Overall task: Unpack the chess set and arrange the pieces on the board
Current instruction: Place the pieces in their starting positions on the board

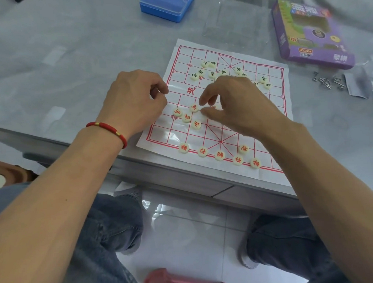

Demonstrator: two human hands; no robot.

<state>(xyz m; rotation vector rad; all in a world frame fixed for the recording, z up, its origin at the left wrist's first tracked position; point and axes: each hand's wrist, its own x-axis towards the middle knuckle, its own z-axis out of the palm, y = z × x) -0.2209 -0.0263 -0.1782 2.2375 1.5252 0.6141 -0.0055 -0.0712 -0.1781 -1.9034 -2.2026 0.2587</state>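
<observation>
Head view: paper board [273, 123] lay flat at the table's [69, 67] near edge, carrying cream discs; five red-marked pieces [219, 155] lined its nearest row, others lay scattered mid-board and beyond. Right hand [242, 103] hovered over the centre, thumb and forefinger curled just beside a disc [194, 107]; whether they pinched anything could not be told. Left hand [135, 98], fingers curled, sat at the board's left edge. Purple box [309, 35] lay far right.

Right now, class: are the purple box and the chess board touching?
Apart. The head view shows bare grey table between the purple box and the chess board's far right corner.
</observation>
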